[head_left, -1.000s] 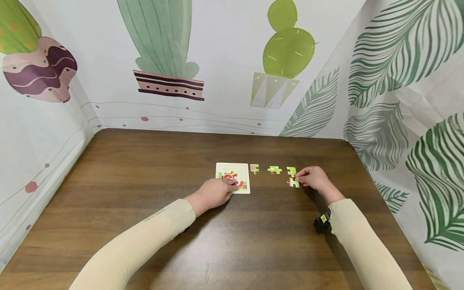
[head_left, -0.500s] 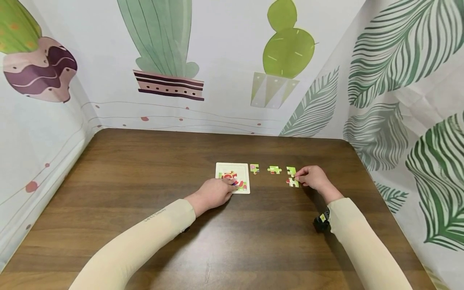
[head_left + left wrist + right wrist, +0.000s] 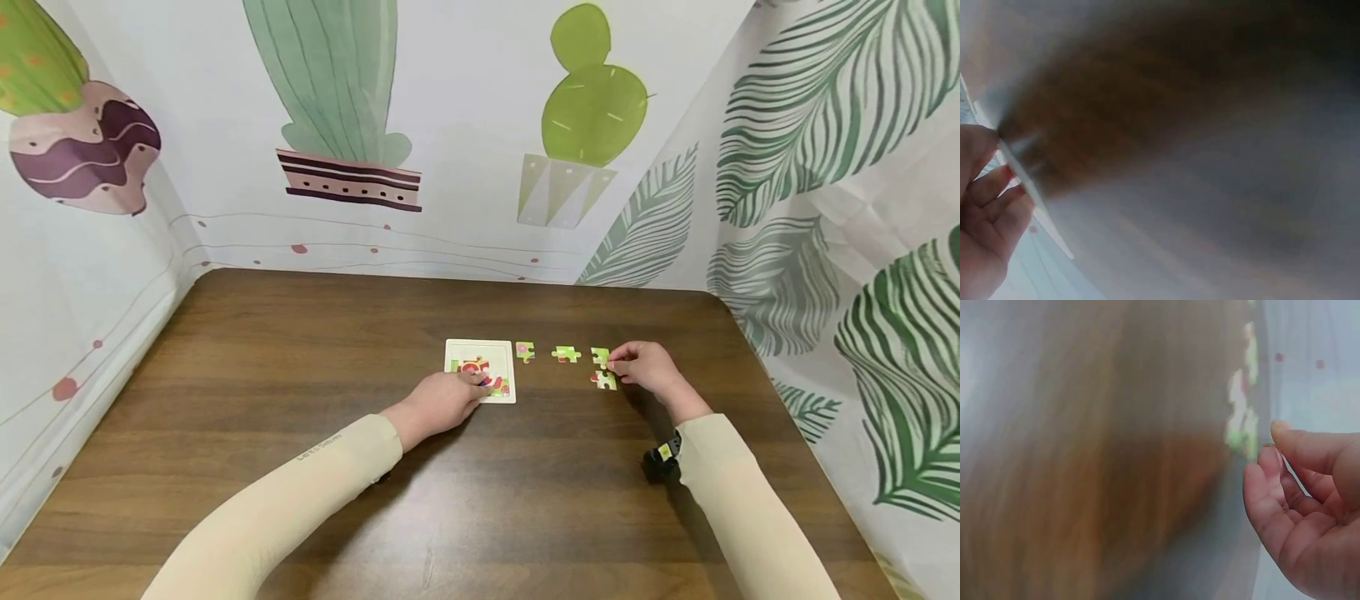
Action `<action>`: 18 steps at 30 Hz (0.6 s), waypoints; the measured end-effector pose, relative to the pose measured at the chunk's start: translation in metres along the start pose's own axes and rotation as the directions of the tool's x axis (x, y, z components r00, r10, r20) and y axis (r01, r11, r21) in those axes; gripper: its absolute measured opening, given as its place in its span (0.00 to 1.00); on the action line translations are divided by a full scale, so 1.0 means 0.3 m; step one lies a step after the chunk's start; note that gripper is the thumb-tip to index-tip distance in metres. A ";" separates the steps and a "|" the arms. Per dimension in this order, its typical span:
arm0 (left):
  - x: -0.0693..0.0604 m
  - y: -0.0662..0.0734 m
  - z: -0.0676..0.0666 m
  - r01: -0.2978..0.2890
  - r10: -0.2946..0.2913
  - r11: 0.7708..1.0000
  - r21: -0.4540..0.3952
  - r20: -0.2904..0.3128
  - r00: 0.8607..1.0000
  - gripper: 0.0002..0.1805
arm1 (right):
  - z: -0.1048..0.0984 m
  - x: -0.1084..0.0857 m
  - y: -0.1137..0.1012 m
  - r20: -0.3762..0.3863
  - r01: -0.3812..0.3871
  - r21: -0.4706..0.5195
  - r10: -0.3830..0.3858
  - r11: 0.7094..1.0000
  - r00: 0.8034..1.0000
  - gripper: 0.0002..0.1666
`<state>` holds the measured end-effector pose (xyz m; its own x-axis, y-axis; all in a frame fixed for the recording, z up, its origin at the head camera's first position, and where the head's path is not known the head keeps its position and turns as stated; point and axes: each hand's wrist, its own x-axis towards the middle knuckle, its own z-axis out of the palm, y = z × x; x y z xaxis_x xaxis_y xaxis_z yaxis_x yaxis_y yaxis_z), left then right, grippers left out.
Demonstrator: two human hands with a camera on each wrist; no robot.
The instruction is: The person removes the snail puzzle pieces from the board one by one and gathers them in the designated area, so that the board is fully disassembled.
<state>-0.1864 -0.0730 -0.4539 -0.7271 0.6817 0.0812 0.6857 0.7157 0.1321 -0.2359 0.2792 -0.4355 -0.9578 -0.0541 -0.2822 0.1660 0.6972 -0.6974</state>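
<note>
A cream puzzle tray (image 3: pixel 508 347) holds a partly filled red and green picture. My left hand (image 3: pixel 441 402) rests over its lower part; in the left wrist view, my left thumb and curled fingers (image 3: pixel 1002 194) hold the tray's edge. Four-sided green jigsaw pieces lie to its right. My right hand (image 3: pixel 649 367) has thumb and finger at the right edge of the upper puzzle piece (image 3: pixel 599 356), pinching it. Just below is a white and green puzzle piece (image 3: pixel 605 381). The right wrist view shows the pieces blurred beside my right fingertips (image 3: pixel 1279 428).
Between the tray and my right hand lie a green puzzle piece with a pink flower (image 3: pixel 524 350) and another green one (image 3: pixel 566 354). The brown wooden table (image 3: pixel 300 350) ends at a patterned cloth backdrop (image 3: pixel 472 125) behind and at both sides.
The head view has shifted slightly. My right fingertips cover a little more of the upper piece's right edge. My left hand stays on the tray.
</note>
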 end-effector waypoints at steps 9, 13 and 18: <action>-0.006 -0.010 0.010 -0.038 0.038 0.999 -0.003 -0.074 0.997 0.14 | 0.051 -0.033 -0.110 -0.009 0.075 0.123 -0.074 0.990 0.997 0.20; -0.004 -0.013 0.008 -0.055 0.056 0.998 0.015 -0.089 0.994 0.13 | 0.103 -0.037 -0.149 -0.007 0.088 0.224 -0.089 0.971 0.996 0.19; -0.004 -0.017 0.007 -0.057 0.058 0.998 0.013 -0.078 0.995 0.13 | 0.182 -0.026 -0.194 0.000 0.085 0.323 -0.090 0.943 0.996 0.19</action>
<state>-0.1891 -0.0771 -0.4566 -0.6865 0.7080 0.1658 0.7265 0.6776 0.1141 -0.2253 0.1999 -0.4289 -0.9688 -0.1165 -0.2187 0.1511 0.4215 -0.8941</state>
